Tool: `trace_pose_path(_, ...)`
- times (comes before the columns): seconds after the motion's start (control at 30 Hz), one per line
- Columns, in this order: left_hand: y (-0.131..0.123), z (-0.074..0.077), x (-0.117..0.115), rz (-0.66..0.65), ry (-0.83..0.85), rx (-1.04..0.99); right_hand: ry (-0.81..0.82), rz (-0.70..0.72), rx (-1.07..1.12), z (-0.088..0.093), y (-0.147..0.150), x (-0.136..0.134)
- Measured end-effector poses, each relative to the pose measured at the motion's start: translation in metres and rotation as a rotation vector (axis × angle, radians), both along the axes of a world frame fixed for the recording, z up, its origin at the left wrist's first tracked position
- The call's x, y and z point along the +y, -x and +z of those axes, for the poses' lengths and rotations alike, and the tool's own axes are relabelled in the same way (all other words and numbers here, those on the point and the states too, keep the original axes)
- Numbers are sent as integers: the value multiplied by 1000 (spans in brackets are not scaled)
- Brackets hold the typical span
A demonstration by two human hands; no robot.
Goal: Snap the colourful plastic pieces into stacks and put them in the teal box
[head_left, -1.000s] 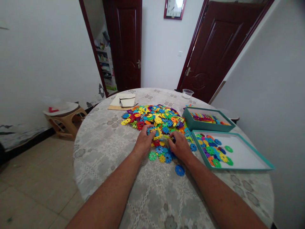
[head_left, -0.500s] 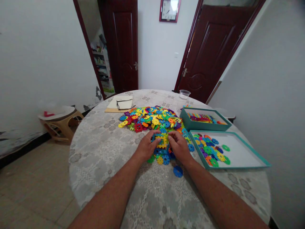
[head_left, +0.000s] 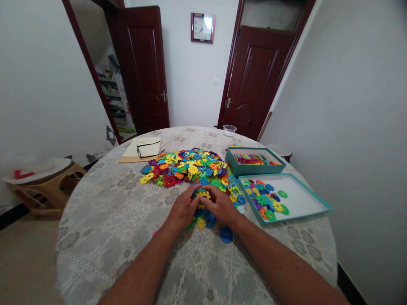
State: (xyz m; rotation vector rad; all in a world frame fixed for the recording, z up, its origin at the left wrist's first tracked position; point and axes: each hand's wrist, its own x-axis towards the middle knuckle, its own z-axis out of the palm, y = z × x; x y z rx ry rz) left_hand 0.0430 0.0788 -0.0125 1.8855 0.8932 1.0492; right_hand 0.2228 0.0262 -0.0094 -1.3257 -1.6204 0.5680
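My left hand and my right hand meet near the front of a round table, fingers curled together round a small yellow snowflake-shaped plastic piece. Beneath the hands lie a few blue, yellow and green pieces. A single blue disc lies just in front of my right wrist. Behind the hands spreads a big pile of multicoloured interlocking discs.
A teal box lid with several loose discs lies at the right; behind it stands a teal box of stacked pieces. A notebook with glasses and a clear cup sit further back. A low stool stands left.
Both hands have drawn closer together around the yellow piece. The view has tilted and shifted, so the table sits lower and further left in the picture.
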Motion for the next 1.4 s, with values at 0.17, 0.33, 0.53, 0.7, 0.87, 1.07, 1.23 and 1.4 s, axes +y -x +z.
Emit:
trace_pose_path(0.17,0,-1,-1,-39,-29,25,3,51,-120,16,-8,-2)
trace_pose_path(0.33,1,6,-3,4,-22,13,17,-6,-164,40,-30,-1)
trace_pose_path(0.53,1,-5,2,129,-186,113,-177,-437,-382,89,-104,38)
trace_pose_path(0.7,2,-12,3,161,-309,175,-84,-586,-801,108,-171,84)
trace_pose_path(0.87,6,-13,5,183,-351,218,59,-457,-908,92,-194,101)
trace_pose_path(1.07,7,-14,5,177,-363,234,65,-385,-894,86,-193,89)
trace_pose_path(1.23,5,-13,3,174,-352,259,-23,-455,-823,89,-166,42)
trace_pose_path(1.4,3,-14,5,191,-358,309,-79,-267,-688,47,-101,-49)
